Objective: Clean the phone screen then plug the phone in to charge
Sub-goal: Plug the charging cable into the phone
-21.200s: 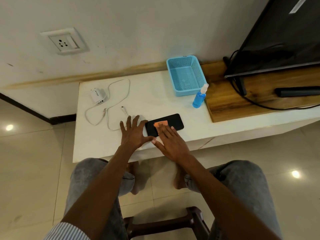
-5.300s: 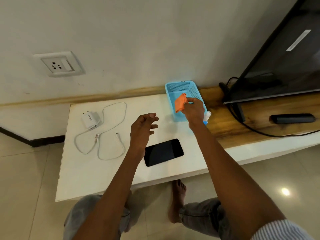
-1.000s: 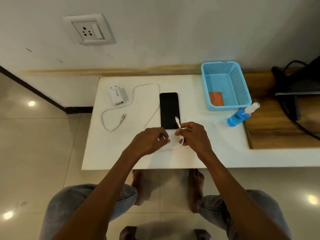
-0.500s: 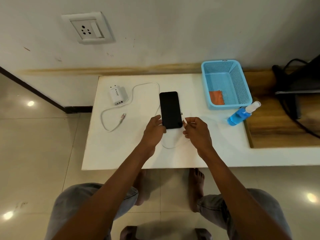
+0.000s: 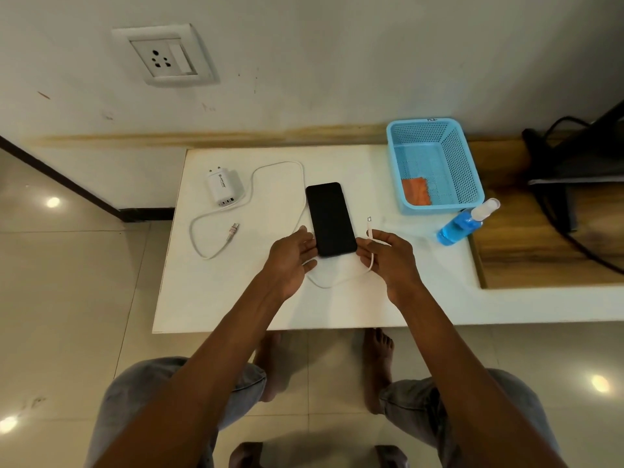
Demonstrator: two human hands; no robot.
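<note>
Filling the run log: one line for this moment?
left hand: steadies phone | right hand: pinches cable, unplugged | cloth: in basket

- An off-white wall (image 5: 320,62) with small scuffs carries a white socket plate (image 5: 164,55).
- A tan skirting strip (image 5: 209,139) runs along the wall's foot.
- The white worktop (image 5: 236,298) abuts a wooden surface (image 5: 526,258) to the right.
- Glossy beige floor tiles (image 5: 67,298) reflect round ceiling lights.

cloth (image 5: 417,190) now in basket (image 5: 469,170), right hand (image 5: 388,256) lifted cable (image 5: 370,241)
</note>
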